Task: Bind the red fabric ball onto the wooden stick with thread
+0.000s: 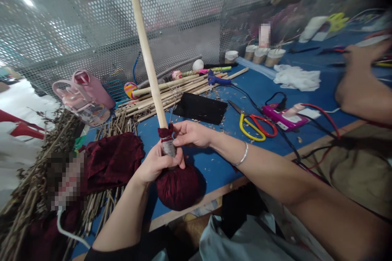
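A pale wooden stick stands up, slightly tilted, out of a round bundle of dark red cloth at the table's front edge. The cloth's neck is bound around the stick with grey wrapping. My left hand is wrapped round this bound neck. At the upper end of the binding, my right hand is closed in a pinch beside the cloth; what it pinches is too small to make out. More dark red cloth lies left of my left hand, on dry stalks.
Scissors, a black cloth piece, a purple power strip with cables and a blue glue gun lie on the blue table. Sticks and a pink bottle stand behind. Another person's arm is at right.
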The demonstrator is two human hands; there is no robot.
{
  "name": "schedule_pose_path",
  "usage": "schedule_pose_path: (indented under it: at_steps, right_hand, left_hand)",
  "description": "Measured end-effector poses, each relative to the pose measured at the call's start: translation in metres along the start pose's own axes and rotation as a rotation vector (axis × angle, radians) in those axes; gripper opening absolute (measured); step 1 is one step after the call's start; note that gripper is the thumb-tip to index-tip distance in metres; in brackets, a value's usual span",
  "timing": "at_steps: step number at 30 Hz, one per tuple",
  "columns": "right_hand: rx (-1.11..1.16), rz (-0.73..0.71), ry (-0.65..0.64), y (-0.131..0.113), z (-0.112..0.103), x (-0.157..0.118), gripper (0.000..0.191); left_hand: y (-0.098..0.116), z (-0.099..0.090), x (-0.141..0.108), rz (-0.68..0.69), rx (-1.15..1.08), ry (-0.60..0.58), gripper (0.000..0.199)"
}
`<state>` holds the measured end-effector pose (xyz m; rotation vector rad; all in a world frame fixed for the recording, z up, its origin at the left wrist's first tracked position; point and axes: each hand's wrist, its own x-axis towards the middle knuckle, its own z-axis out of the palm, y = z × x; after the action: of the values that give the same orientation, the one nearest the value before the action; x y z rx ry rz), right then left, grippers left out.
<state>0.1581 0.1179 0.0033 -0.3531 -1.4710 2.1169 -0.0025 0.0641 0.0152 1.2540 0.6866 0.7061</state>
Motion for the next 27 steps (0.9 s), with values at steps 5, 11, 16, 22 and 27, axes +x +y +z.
schedule_pose_path:
  at_steps: [5,11,16,22,27]
  right_hand:
    - [-0.158,-0.107,0.144,-0.001,0.002,0.002,0.033]
    - [-0.397,-0.159,0.411,-0.004,0.007,0.004,0.025]
    - [-0.417,-0.151,0.432,-0.002,0.007,0.005,0.029]
    - [-0.307,-0.093,0.392,-0.003,0.003,0.004,0.022]
    - [-0.228,-0.023,0.356,0.005,0.004,0.009,0.022]
  left_hand:
    - [0.01,-0.004,0.001,-0.024,0.327,0.253,0.037]
    - [0.03,0.032,-0.011,-0.195,1.26,0.675,0.054]
    - [0.028,0.035,-0.009,-0.186,1.34,0.706,0.053]
    - [0.016,0.0,-0.018,-0.018,0.903,0.742,0.053]
    - [0.012,-0.003,-0.027,0.074,0.503,0.638,0.053]
